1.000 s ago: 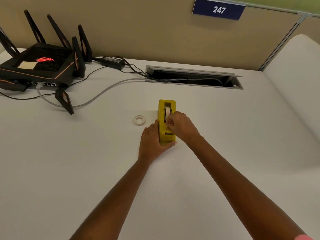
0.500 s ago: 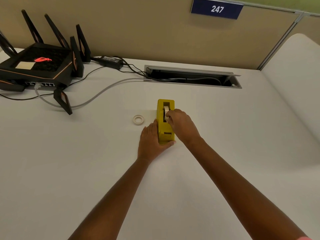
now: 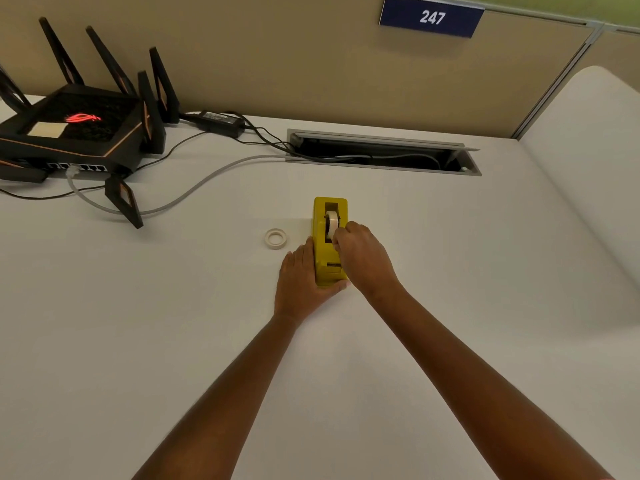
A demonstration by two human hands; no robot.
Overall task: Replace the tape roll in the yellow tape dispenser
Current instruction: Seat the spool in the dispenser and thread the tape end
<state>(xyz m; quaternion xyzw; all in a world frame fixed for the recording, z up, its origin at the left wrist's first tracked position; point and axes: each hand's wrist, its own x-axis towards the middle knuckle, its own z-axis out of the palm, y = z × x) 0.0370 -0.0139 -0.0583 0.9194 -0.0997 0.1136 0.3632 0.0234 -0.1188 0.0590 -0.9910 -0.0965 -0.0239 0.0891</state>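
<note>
Little has shifted over the last second: the right hand [image 3: 363, 258] has crept slightly toward the far end of the yellow tape dispenser [image 3: 321, 258], and its fingers [image 3: 341, 237] now sit against the near side of the tape roll [image 3: 331, 221] seated upright in the dispenser's slot. Those fingers are curled in at the roll, but whether they actually pinch the roll or its loose end cannot be told. The left hand [image 3: 300, 278] remains flat against the dispenser's left side, palm on the counter [image 3: 173, 323], thumb wrapped around the near end, bracing the dispenser without closing around it.

The dispenser stands lengthwise near the middle of the counter, its long axis running from near edge to far edge. Just to its left, apart from both hands, lies a thin, nearly bare tape ring [image 3: 275, 238], flat on the surface.

Toward the far left corner sits a black router [image 3: 74, 133] with upright antennas and a red glowing emblem, a grey cable [image 3: 194, 188] and a black power adapter [image 3: 220, 120] trailing from it toward an open cable tray [image 3: 381, 154] set into the counter by the far edge. On the partition behind, a blue sign [image 3: 431, 17] reads 247.
</note>
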